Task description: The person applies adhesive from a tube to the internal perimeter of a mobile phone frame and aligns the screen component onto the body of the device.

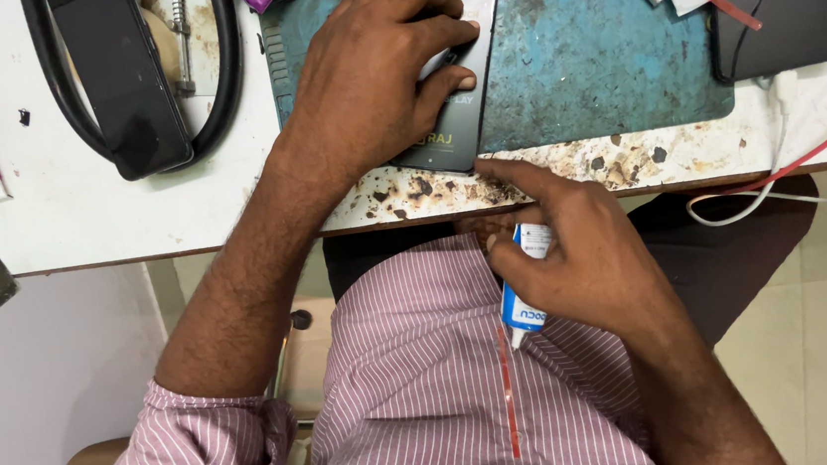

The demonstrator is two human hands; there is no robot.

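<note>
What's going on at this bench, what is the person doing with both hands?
A person in a striped pink shirt sits at a stained white workbench. The left hand presses flat on a thin dark grey rectangular panel lying on a worn blue work mat. The right hand grips a small white and blue tube, nozzle pointing down toward the lap, while its forefinger touches the panel's lower edge. A black phone lies to the left, untouched.
</note>
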